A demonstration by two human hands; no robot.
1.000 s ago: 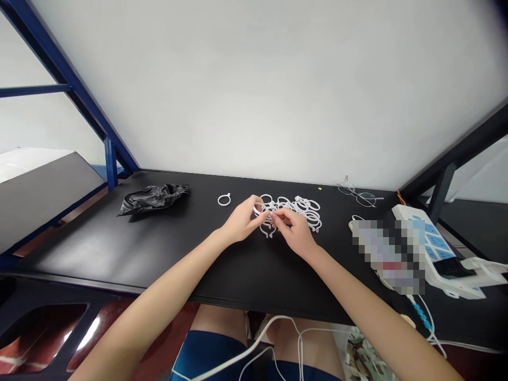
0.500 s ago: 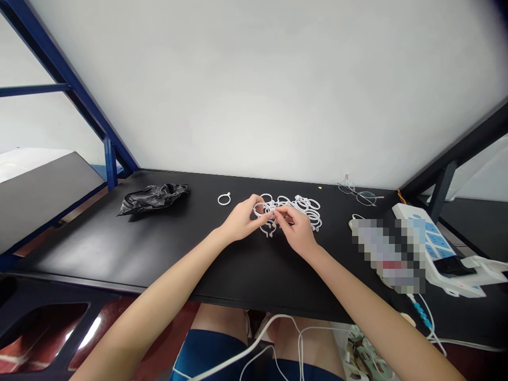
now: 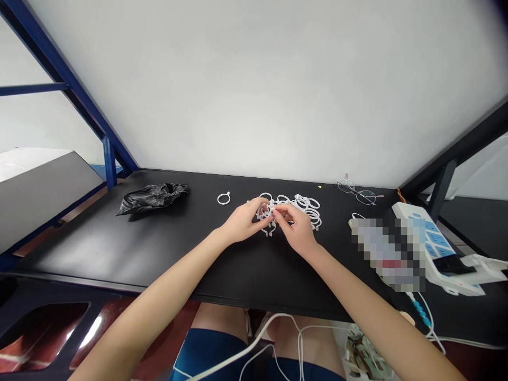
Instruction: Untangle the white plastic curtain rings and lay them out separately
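My left hand [image 3: 245, 220] curls around a white plastic curtain ring [image 3: 264, 211], thumb and fingers closed on it. On the ring's right side my right hand [image 3: 294, 225] pinches with thumb and forefinger, near a small clasp that the fingertips partly hide. Behind and below both hands lies a loose pile of similar white rings [image 3: 313, 216], several of them overlapping. One separate ring [image 3: 224, 199] rests on the black table to the left of my left hand.
A crumpled black plastic bag [image 3: 153, 198] lies on the table [image 3: 190, 243] at left. To the right are eyeglasses [image 3: 365, 197], a blurred-out phone-like object [image 3: 387, 256] with a cable, and a white power strip [image 3: 436, 246]. A white wall rises behind.
The ring in my hands has turned and now sits lower between the fingers, less visible above my left thumb. Both hands stay in nearly the same place.
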